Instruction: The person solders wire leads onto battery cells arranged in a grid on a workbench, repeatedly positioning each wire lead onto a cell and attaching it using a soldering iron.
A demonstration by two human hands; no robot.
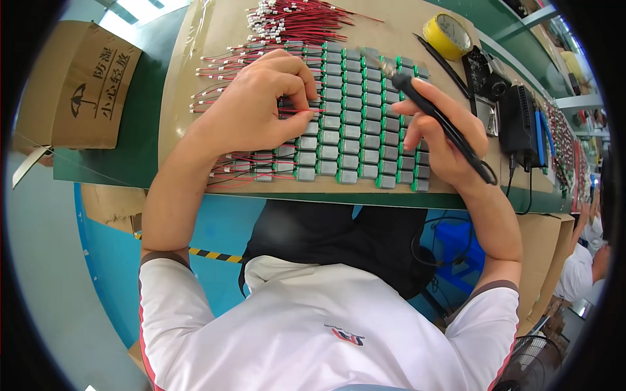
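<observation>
My left hand (264, 101) is over the left part of rows of small grey blocks with green ends (351, 104), which look like little motors. Its thumb and forefinger pinch a thin red wire (317, 110) near one block. In my right hand (450, 140) is a black-handled soldering iron (413, 88), held like a pen. Its metal tip points up and left, over the upper rows; whether it touches a block I cannot tell. Red and black wires with white plugs (215, 70) stick out leftward from the left-hand blocks. Part of these is hidden under my left hand.
A heap of red wires with white connectors (293, 23) lies beyond the blocks. At the right are a yellow tape roll (447, 35), a soldering stand (486, 72), a black box (520, 124) with a cable, and blue-handled tool (542, 137). A cardboard box (78, 85) stands at left.
</observation>
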